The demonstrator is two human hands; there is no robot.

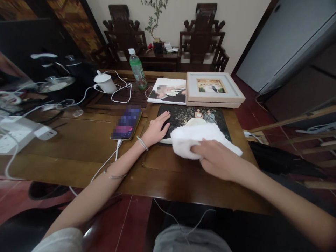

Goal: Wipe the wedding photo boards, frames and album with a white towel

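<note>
A dark wedding photo panel point(181, 115) lies flat on the wooden table, showing a couple against a flowery background. My left hand point(158, 128) rests with outstretched fingers on its left edge. In my right hand point(216, 155) is a white fluffy cloth point(195, 134), gripped at its near side and lying over the panel's lower part. The cloth hides the bottom of the picture. Left of my left hand lies a lit phone point(128, 124) with a white cable plugged in.
Behind the panel are a white-edged photo print point(168, 91) and stacked framed pictures point(215, 99). A green-labelled bottle point(138, 71), a lidded white cup point(105, 83), a pot point(59, 87) and a power strip point(17, 133) with tangled cables stand to the left. Dark wooden chairs point(202, 42) are beyond.
</note>
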